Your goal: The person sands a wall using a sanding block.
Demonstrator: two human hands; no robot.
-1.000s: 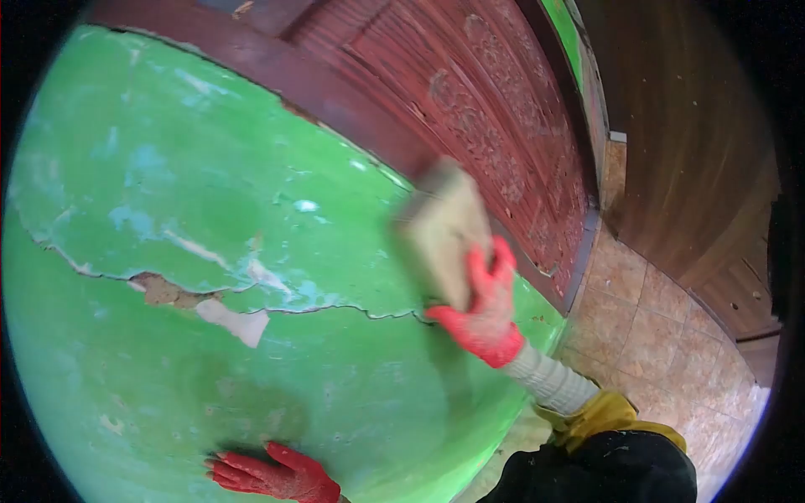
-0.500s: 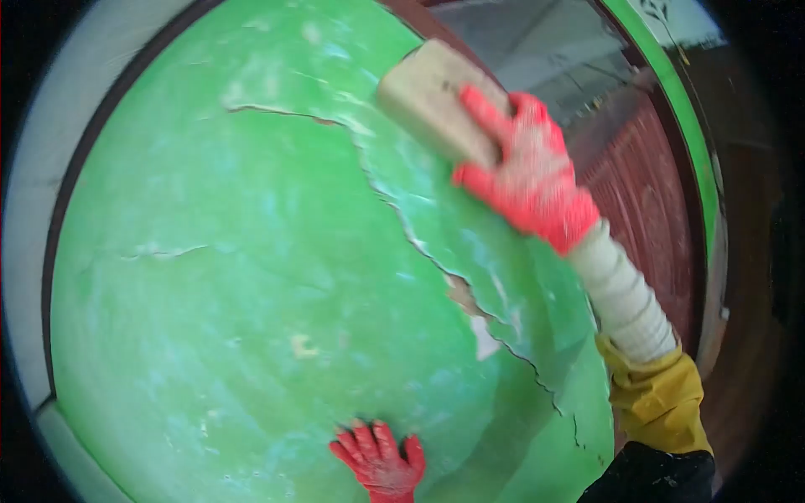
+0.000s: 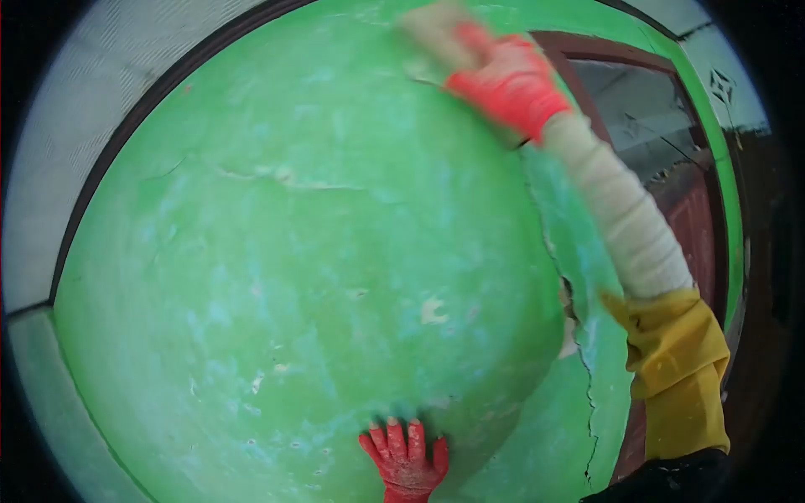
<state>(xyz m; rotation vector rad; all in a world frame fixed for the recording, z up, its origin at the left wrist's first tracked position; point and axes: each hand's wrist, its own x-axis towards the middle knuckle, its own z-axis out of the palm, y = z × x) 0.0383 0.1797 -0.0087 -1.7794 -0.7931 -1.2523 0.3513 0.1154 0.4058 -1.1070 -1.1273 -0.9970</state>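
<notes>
My right hand [image 3: 516, 88], in a red-coated glove, is wrapped round a beige sanding block [image 3: 440, 38] near the top of the green wall [image 3: 319, 268]. Motion blurs both, and the hand covers part of the block. At the bottom, my left hand [image 3: 407, 461] rests flat on the wall with its fingers spread, in a red glove whose fingertips are bare. A long crack [image 3: 549, 243] runs down the wall below my right hand, with broken plaster partway along it.
A brown-framed door [image 3: 696, 226] with a glass pane stands to the right. The pale ceiling [image 3: 126, 75] meets the wall along a dark trim strip [image 3: 84, 184]. Smaller cracks and pale worn patches [image 3: 433, 312] mark the paint.
My right hand has moved the block higher up the wall. The view has shifted, so the crack appears farther right. My left hand stays flat on the wall.
</notes>
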